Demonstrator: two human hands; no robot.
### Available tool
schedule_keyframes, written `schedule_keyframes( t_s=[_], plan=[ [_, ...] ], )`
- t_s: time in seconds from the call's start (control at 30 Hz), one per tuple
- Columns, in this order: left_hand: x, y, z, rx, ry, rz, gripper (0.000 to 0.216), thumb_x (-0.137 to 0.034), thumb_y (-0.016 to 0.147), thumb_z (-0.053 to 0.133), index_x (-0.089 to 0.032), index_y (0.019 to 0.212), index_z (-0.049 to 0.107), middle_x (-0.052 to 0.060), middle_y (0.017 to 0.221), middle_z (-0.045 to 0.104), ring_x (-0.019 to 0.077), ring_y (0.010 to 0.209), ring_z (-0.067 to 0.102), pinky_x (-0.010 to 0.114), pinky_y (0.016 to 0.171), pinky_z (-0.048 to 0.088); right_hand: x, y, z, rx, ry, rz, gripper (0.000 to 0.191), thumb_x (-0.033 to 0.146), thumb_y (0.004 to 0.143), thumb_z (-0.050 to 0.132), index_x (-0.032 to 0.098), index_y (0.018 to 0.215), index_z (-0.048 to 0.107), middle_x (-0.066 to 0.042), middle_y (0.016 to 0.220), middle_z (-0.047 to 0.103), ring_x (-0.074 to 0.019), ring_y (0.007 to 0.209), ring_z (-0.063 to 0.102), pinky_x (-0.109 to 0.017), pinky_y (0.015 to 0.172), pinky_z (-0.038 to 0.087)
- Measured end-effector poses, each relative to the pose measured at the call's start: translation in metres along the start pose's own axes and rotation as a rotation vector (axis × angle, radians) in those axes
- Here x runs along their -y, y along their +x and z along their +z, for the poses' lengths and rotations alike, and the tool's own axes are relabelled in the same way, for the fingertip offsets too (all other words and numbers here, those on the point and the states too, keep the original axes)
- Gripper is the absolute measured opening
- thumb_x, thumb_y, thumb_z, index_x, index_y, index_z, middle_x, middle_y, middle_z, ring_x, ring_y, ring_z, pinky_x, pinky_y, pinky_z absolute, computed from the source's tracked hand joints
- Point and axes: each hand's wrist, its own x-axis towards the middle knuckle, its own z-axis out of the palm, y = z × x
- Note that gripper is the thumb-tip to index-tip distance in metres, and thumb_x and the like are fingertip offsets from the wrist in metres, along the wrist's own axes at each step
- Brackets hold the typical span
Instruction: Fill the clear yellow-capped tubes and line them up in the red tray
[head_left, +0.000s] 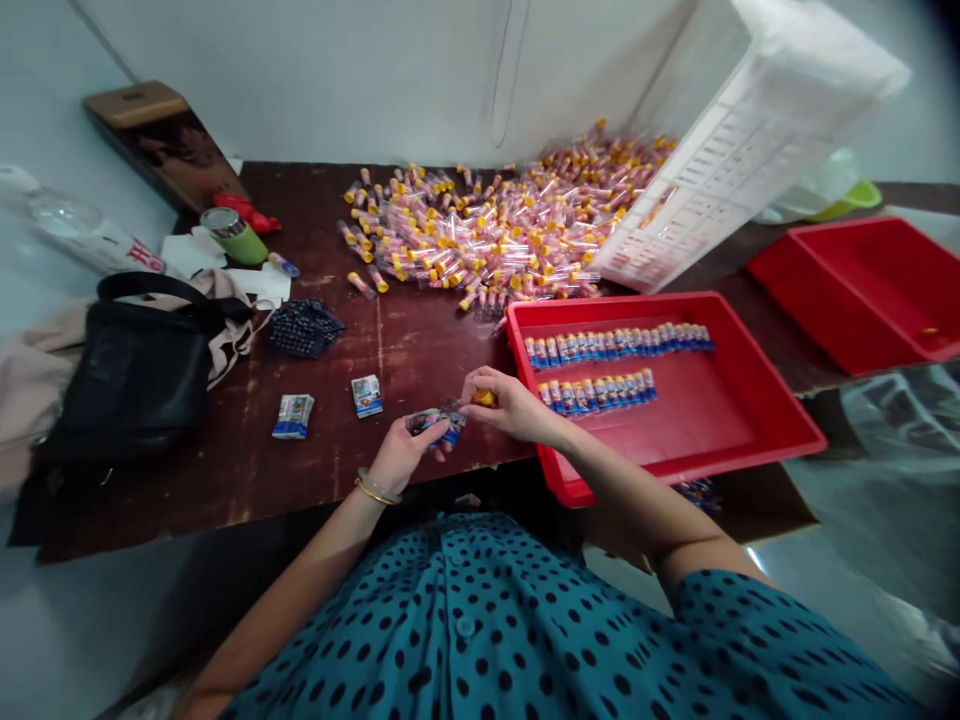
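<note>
Working at a dark red counter (330, 490), seen from above in the head view, a person in a teal dotted shirt (465, 610) brings both hands together near the front edge. The left hand (409, 445) grasps a blue printed wrap (454, 428), one or several, I can't tell. The right hand (504, 402) is curled around a yellow-capped tube (486, 398), its fingertips at the end of the wrap. Both pieces are just left of a red tray (720, 420), where two rows of tubes with blue lower parts lie side by side; the nearer row is shorter.

Behind the hands spreads a large heap of yellow-capped pink tubes (480, 240), beside a tilted white basket (750, 140). To the left sit two small stacks of printed wraps (292, 416), apart from each other, then a dark patterned cloth (306, 327) and a black bag (135, 370).

From where I stand, the step in hand looks like dressing a tube in its wrap. The next move would seem to call for opening the wrap's mouth with the thumbs and sliding the tube in straight, without creasing the thin film.
</note>
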Motion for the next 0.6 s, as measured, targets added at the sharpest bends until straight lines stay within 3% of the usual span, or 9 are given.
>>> schedule_keyframes(
  t_s=[0.1,0.17,0.3,0.43,0.6],
  plan=[
    [0.000,-0.002,-0.001,0.022,-0.050,-0.017,0.026,-0.030,0.062,0.086,-0.013,0.069,0.067,0.000,0.065,0.064,0.0111,0.055,0.058,0.020,0.046,0.044,0.002,-0.010,-0.019,-0.091,0.197,0.130,0.017,0.028,0.084,0.064,0.019,0.099,0.064,0.000,0.085,0.058,-0.0101,0.069,0.054,-0.023,0.062,0.045],
    [0.000,-0.004,-0.002,0.020,-0.072,-0.040,0.028,-0.027,0.058,0.088,-0.014,0.067,0.065,-0.001,0.063,0.062,0.0100,0.054,0.056,0.020,0.045,0.042,0.001,-0.016,-0.029,-0.206,0.376,0.243,0.028,0.035,0.084,0.065,0.020,0.107,0.060,0.004,0.073,0.055,-0.0069,0.052,0.044,-0.020,0.046,0.035],
    [0.005,-0.007,-0.002,0.024,-0.056,-0.071,0.030,-0.026,0.056,0.089,-0.014,0.068,0.064,-0.001,0.063,0.062,0.0099,0.055,0.056,0.020,0.046,0.041,-0.002,-0.023,-0.037,-0.254,0.587,0.311,0.036,0.043,0.080,0.070,0.018,0.105,0.060,0.007,0.058,0.049,-0.0048,0.043,0.036,-0.018,0.038,0.025],
    [0.008,-0.008,-0.002,0.060,-0.027,-0.056,0.031,-0.027,0.056,0.088,-0.014,0.068,0.063,-0.001,0.064,0.063,0.0099,0.055,0.056,0.020,0.047,0.042,0.003,-0.024,-0.029,-0.164,0.556,0.310,0.038,0.043,0.079,0.072,0.019,0.106,0.062,0.007,0.059,0.052,-0.0046,0.043,0.040,-0.018,0.038,0.026],
    [0.006,-0.010,0.001,0.086,-0.028,-0.043,0.031,-0.029,0.057,0.088,-0.015,0.068,0.063,-0.001,0.064,0.063,0.0106,0.056,0.057,0.021,0.049,0.043,0.008,-0.024,-0.020,-0.141,0.319,0.268,0.034,0.039,0.078,0.074,0.017,0.102,0.066,0.003,0.071,0.058,-0.0039,0.048,0.042,-0.018,0.042,0.031]
  ],
)
